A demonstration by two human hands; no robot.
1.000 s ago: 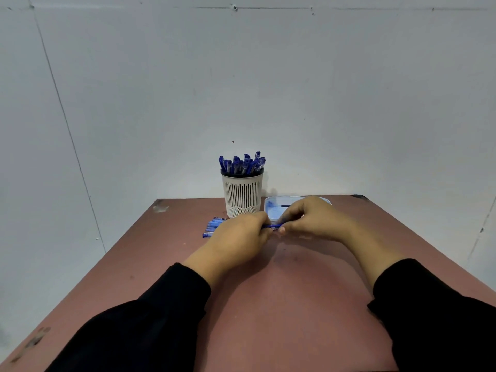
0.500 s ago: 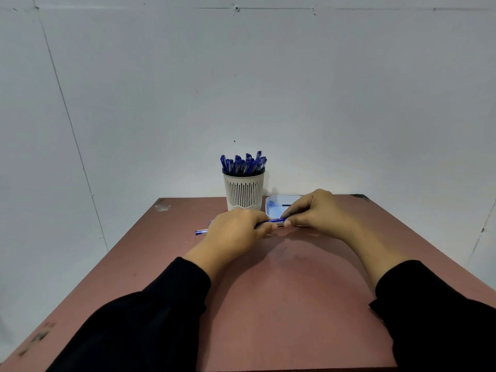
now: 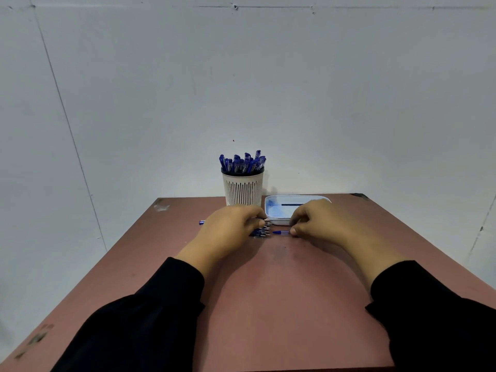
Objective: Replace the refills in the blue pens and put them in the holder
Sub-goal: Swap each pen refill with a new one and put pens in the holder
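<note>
Blue pen (image 3: pixel 257 222) sits in our left hand (image 3: pixel 230 226), fingers curled round the barrel, tip poking right, above loose pens (image 3: pixel 261 232) on the bench (image 3: pixel 268 291). Our right hand (image 3: pixel 316 224) pinches a small blue piece (image 3: pixel 280 232), probably the tip section; refill too small to tell. Looks like mid-reassembly. Next we'd need to align both parts, screw them together, then drop the pen in the holder (image 3: pixel 243 189), already crowded, beside the white tray (image 3: pixel 276 213).

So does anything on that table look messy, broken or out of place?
Nothing stands out. The holder stands upright and full of pens, the tray sits flat beside it, and loose pens lie by the left hand.
</note>
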